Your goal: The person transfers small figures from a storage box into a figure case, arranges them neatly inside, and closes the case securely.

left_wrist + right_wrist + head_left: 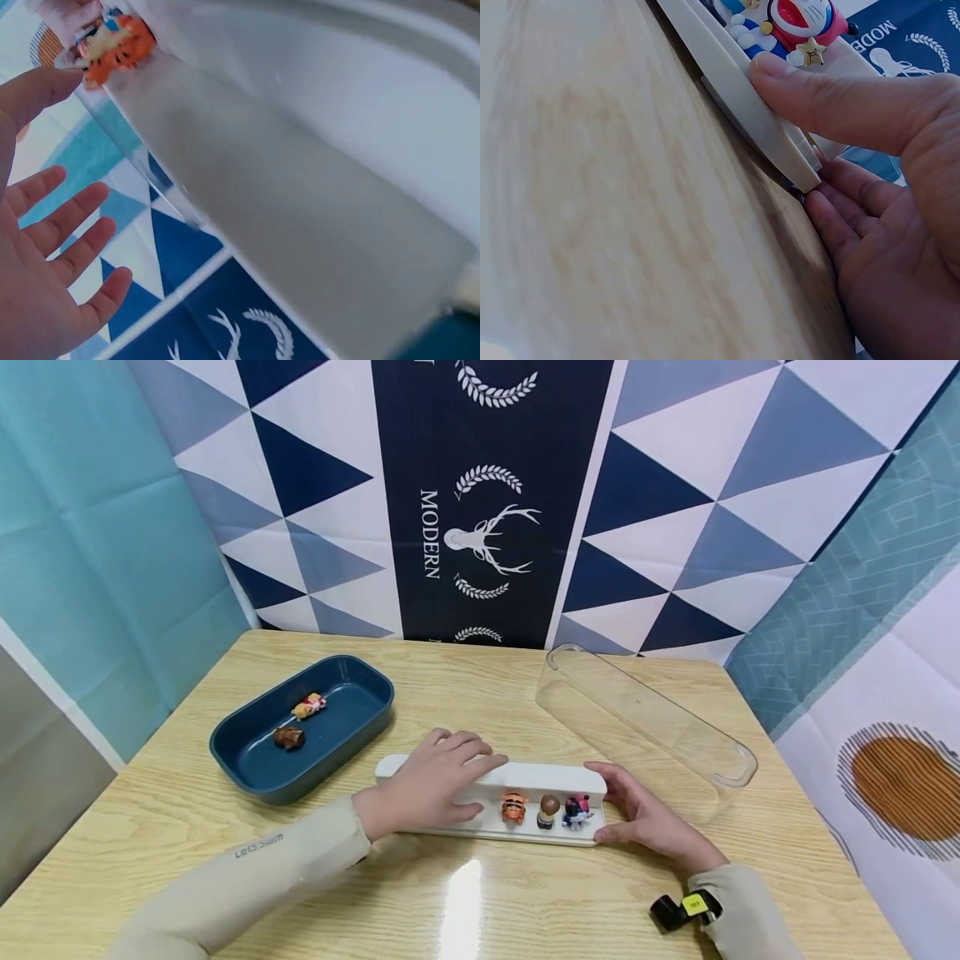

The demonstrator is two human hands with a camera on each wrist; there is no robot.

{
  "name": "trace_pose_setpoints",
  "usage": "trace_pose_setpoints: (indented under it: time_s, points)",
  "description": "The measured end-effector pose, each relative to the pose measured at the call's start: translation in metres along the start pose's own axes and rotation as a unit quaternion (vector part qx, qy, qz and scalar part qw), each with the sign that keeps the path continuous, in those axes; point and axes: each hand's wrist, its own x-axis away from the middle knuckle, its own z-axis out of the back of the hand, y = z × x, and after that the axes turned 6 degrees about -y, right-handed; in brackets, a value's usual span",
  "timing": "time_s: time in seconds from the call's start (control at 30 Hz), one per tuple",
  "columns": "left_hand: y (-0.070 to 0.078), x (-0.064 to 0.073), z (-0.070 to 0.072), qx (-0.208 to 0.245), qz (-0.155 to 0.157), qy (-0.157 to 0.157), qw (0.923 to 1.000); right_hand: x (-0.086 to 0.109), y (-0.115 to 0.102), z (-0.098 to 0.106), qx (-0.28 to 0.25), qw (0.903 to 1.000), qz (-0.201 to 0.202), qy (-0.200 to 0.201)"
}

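A long white display base (558, 774) lies on the table with a raised step at its back. Along its right half stand an orange tiger-striped figurine (513, 807), a brown-topped figurine (548, 811) and a blue, white and red figurine (576, 811). My right hand (648, 818) grips the base's right end, the thumb at the front corner, as the right wrist view also shows. Over the left half, my left hand (431, 785) has its fingers spread, the thumb pointing toward the tiger figurine; nothing is held in it.
A dark blue bin (347, 714) at the left contains a small yellow and red figurine (310, 706) and a brown figurine (288, 737). At the back right lies a long transparent cover (645, 727). Behind the table hangs a patterned cloth (322, 468).
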Motion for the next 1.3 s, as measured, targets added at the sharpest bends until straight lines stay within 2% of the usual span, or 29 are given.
trace_pose_setpoints:
  time_s: [0.17,0.33,0.5,0.8,0.9,1.07,1.3]
  points:
    - [-0.013,0.014,0.006,0.005,0.019,-0.003,0.9998,0.0,0.0,-0.001,0.002,1.0,-0.004,0.002]
    - [-0.027,0.027,0.011,-0.021,0.022,0.002,0.9995,0.001,0.001,0.0,0.005,0.9999,-0.007,0.005]
    - [-0.044,0.042,0.016,-0.04,0.033,0.02,0.9985,0.001,0.0,0.0,0.006,0.9999,-0.014,0.007]
    - [-0.078,0.069,0.032,-0.004,0.057,0.028,0.998,0.001,-0.001,-0.001,0.006,0.9997,-0.022,0.008]
    - [-0.088,0.078,0.04,0.001,0.079,0.019,0.9967,0.001,-0.001,-0.001,0.006,0.9998,-0.017,0.007]
    - [-0.102,0.093,0.052,0.024,0.128,-0.014,0.9914,0.001,0.0,0.0,0.002,0.9999,-0.013,0.003]
    - [-0.126,0.112,0.06,0.015,0.149,-0.036,0.9881,0.0,0.001,0.0,0.005,0.9999,-0.01,0.003]
